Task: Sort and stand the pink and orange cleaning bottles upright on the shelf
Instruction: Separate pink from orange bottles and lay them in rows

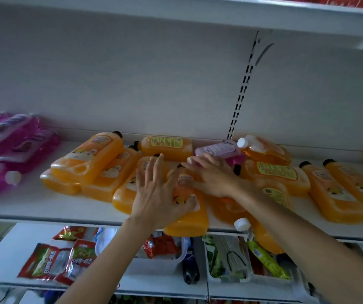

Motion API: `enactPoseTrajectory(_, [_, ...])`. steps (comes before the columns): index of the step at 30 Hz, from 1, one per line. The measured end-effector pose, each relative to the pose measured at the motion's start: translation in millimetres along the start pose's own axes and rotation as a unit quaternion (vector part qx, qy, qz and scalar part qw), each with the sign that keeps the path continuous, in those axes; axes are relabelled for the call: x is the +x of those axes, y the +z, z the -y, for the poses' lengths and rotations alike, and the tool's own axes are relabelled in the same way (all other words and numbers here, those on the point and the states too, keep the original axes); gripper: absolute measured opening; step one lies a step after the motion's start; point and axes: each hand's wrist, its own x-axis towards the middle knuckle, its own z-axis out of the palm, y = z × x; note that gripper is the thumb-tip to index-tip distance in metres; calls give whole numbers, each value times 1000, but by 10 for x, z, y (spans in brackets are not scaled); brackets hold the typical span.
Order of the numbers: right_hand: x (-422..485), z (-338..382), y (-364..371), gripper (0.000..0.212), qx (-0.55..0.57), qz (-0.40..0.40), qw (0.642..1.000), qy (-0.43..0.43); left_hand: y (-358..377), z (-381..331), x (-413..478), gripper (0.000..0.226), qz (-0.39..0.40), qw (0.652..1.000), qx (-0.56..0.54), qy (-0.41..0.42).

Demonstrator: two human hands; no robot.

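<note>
**Shelf.** The shelf (pixel 33 205) is white, with a white back panel behind it.

**Orange bottles.** The orange bottles (pixel 88 159) all lie flat; none stands upright. Each has a flat, roughly rectangular body of opaque orange, a short neck with a black cap, and a printed label that is yellow or pale. They overlap in a loose cluster from left of centre to the right edge, most with necks toward the back panel. Two amber bottles (pixel 266 150) are translucent with white caps. One lies at the back right, and the other hangs over the front edge.

**Pink bottles.** The pink bottles (pixel 11 145) lie piled at the left end, magenta with white labels. A single pink bottle (pixel 218 150) lies at the back among the orange ones, just beside an amber bottle.

**Hands.** The left hand (pixel 158 194) rests palm down on the centre orange bottle (pixel 187 224), whose base overhangs the front edge. Its fingers are straight and spread wide. The right hand (pixel 211 176) is palm down with its fingers straight and close together, pointing toward the single pink bottle. Contact with that bottle cannot be determined.

**Below.** Snack packets (pixel 55 260) lie on the lower shelf.
</note>
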Motion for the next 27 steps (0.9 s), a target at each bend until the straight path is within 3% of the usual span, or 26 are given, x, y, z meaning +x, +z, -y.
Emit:
enactPoseTrajectory(2, [16,-4,19,71,7,-32,999,-8,-13,-4,25,87,28,1000,1,-2])
enactPoseTrajectory(5, [16,-90,-16,59,105,-136,985,3,-24,2,57,95,68,998,15,-11])
enactPoseTrajectory(7, [26,-189,-46,54,76,-165,983,35,-20,3,63,88,81,996,19,-17])
enactPoseTrajectory(11, [131,-129,-163,49,23,-84,990,109,-40,-32,139,68,106,994,28,-26])
enactPoseTrajectory(14, [236,17,-260,59,15,-38,990,133,-36,-23,185,55,92,995,25,-32])
enactPoseTrajectory(18, [322,-35,-355,66,40,-3,990,137,-12,-14,149,61,62,997,18,-35])
enactPoseTrajectory(23, [410,-134,-246,47,56,-43,990,122,31,-29,114,55,34,999,5,-41])
enactPoseTrajectory(27, [495,-79,-207,61,1,7,985,174,38,-35,83,61,27,998,3,-50])
